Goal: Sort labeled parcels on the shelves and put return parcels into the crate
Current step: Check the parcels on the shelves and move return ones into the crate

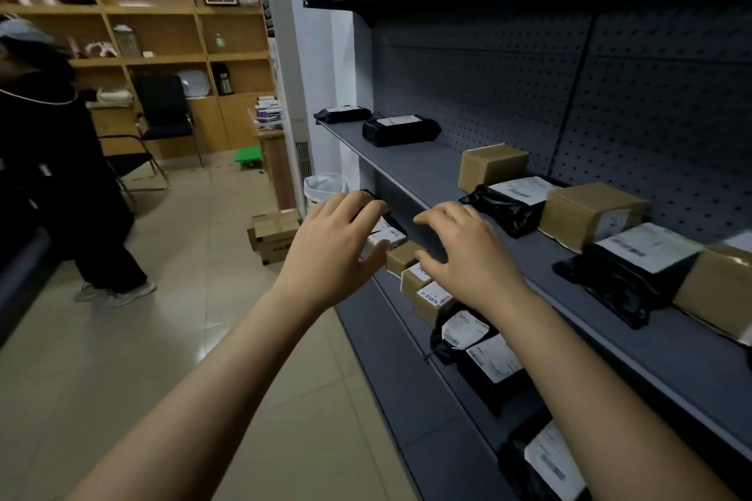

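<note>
Both my hands reach out in front of the grey shelving. My left hand (333,240) hovers with fingers spread over a black labelled parcel (386,230) on the lower shelf (390,321). My right hand (468,252) hovers with loosely bent fingers at the front edge of the middle shelf (419,171), above small brown boxes (423,285) with labels. Neither hand holds anything. The middle shelf carries black bag parcels (401,129) and brown boxes (492,166) with white labels. More black labelled bags (484,354) lie along the lower shelf. No crate shows.
A person in dark clothes (61,175) stands at the left on the tiled floor. Stacked cardboard boxes (274,234) sit on the floor by a white-lined bin (323,187). Wooden shelving (162,33) and a black chair (165,114) stand at the back.
</note>
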Action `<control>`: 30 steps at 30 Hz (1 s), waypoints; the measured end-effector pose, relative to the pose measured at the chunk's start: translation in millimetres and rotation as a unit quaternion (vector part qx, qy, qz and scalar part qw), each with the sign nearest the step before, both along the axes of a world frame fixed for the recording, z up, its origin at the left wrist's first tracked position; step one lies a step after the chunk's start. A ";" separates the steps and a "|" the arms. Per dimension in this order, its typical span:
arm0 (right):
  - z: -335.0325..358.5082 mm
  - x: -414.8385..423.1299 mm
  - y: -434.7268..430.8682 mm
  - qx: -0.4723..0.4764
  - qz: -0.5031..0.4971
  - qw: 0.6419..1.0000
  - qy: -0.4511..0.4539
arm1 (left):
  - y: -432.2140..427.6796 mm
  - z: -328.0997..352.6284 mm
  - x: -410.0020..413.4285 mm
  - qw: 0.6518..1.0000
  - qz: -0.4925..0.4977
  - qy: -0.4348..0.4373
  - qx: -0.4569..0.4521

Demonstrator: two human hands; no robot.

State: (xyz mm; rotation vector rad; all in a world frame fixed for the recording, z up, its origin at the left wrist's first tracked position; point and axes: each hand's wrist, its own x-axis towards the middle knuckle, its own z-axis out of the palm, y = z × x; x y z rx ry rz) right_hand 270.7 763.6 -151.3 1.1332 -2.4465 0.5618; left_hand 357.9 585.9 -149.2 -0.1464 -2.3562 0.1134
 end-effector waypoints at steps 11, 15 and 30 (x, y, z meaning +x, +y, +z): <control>1.1 -106.9 -86.2 -0.051 -0.144 0.988 -0.012 | -112.4 5.4 -151.5 0.992 -0.127 -0.019 -0.019; 0.6 -134.5 -100.1 -0.069 -0.219 0.973 -0.021 | -133.3 11.7 -207.4 0.979 -0.198 -0.020 -0.038; -16.7 -237.0 -67.8 -0.086 -0.400 0.912 -0.025 | -87.3 -6.0 -387.6 0.934 -0.355 -0.045 -0.014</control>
